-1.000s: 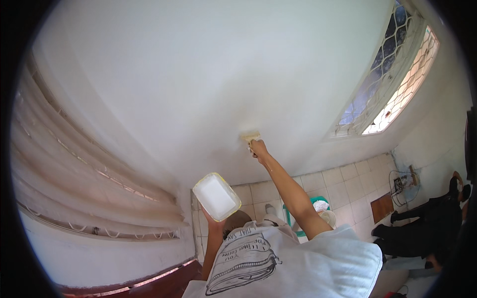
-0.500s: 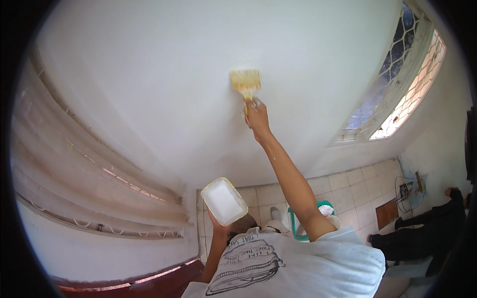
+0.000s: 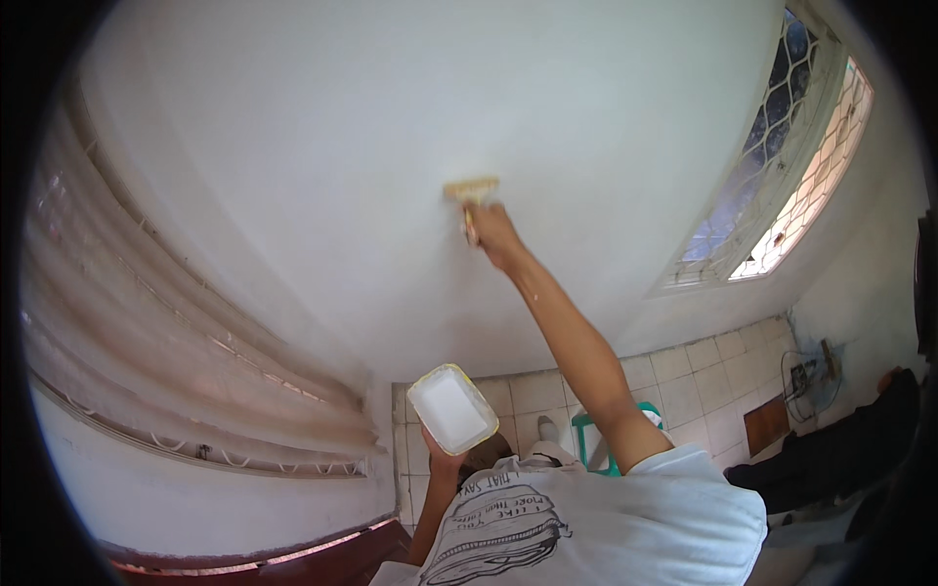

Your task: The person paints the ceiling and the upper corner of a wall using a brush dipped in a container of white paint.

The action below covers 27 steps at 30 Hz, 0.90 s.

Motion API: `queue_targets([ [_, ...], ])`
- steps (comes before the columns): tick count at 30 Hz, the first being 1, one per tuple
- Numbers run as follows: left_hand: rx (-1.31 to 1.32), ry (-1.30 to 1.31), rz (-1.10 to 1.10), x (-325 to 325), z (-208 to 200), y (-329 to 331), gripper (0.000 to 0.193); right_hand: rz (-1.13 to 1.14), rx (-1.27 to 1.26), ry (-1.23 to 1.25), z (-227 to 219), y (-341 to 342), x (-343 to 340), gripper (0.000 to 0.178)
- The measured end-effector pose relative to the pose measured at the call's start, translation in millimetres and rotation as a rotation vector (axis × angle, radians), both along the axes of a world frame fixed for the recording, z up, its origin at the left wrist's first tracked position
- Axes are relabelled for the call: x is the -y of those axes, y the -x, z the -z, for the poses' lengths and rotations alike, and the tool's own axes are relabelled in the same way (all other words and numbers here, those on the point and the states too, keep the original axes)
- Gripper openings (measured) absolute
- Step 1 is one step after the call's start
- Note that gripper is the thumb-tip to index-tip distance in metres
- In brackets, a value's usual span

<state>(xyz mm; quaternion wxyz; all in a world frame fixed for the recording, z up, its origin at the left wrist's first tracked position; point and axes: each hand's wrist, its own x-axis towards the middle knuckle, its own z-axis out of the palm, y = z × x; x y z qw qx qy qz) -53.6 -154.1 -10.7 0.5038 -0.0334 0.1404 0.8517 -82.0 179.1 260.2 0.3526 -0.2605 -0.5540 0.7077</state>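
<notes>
My right hand (image 3: 491,234) is closed round the handle of a wide, yellowish paintbrush (image 3: 472,186). Its bristles press on the white wall (image 3: 322,166) in front of me, and the arm is stretched far out. Lower down, my left hand (image 3: 442,452) holds up a shallow rectangular tub (image 3: 453,409) of white paint with a yellow rim. The fingers of that hand are mostly hidden beneath the tub.
A curtained window (image 3: 166,313) runs along the left. At the right is a window with a metal grille (image 3: 772,176). Below stand a green-framed stool (image 3: 586,444) on the tiled floor (image 3: 684,391) and, farther right, a person in dark clothes (image 3: 831,449).
My right hand has drawn the paintbrush down the wall and a little left, and its bristles now look shorter and bent. The tub has shifted slightly right and down in view.
</notes>
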Motion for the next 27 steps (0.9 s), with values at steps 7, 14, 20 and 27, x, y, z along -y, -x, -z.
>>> queue_targets([
  [7, -0.05, -0.057, -0.081, 9.1, 0.7, 2.4, 0.056, 0.086, 0.002, -0.355, -68.3, 5.2, 32.5, 0.037],
  [14, -0.019, -0.036, -0.135, 18.7, 0.0, 8.2, 0.054, 0.08, 0.289, -0.143, 152.3, 8.9, 29.8, 0.032],
  [20, 0.033, -0.045, -0.145, 17.0, 12.6, 16.6, 0.053, -0.072, 0.149, 0.168, 168.8, 22.0, 22.4, 0.023],
  [27, -0.008, 0.001, -0.234, -5.8, 12.0, 21.5, 0.053, 0.005, -0.113, -0.281, -92.8, 44.0, 57.8, 0.027],
])
